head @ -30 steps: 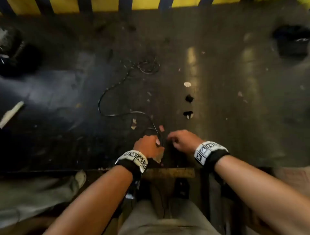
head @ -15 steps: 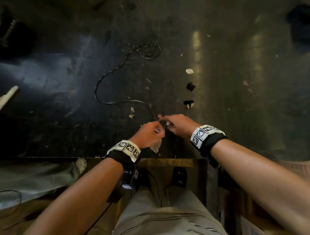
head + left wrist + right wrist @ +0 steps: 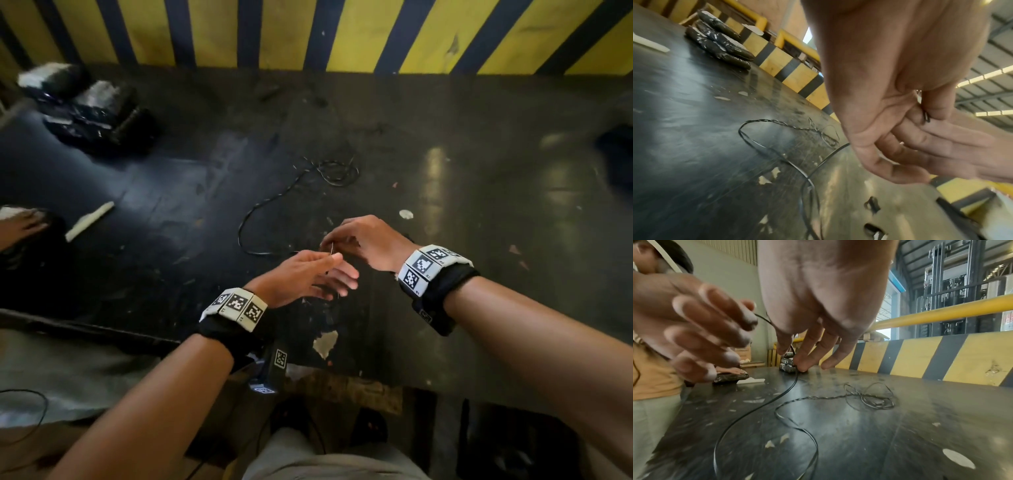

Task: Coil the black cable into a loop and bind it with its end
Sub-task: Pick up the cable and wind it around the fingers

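Observation:
A thin black cable (image 3: 254, 209) lies in a wide curve on the dark table (image 3: 479, 240), ending far off in a small tangle (image 3: 337, 171). Its near end is lifted off the surface between my hands. My left hand (image 3: 329, 263) pinches the cable end (image 3: 926, 116) between thumb and forefinger, with the other fingers stretched out. Just beyond it, my right hand (image 3: 334, 240) pinches the same cable (image 3: 792, 350) with curled fingertips. In the right wrist view the cable (image 3: 764, 402) drops from those fingers to the table and loops back toward me.
Black wrapped bundles (image 3: 92, 113) sit at the back left, with a white strip (image 3: 89, 221) nearer. Another person's hand (image 3: 20, 222) rests at the left edge. A yellow-and-black striped barrier (image 3: 308, 34) closes the far side. A dark object (image 3: 616, 150) sits far right.
Both hands have risen from the table's front and moved farther out, carrying the cable end up. My left fingers have spread from a fist. The head view has tilted up.

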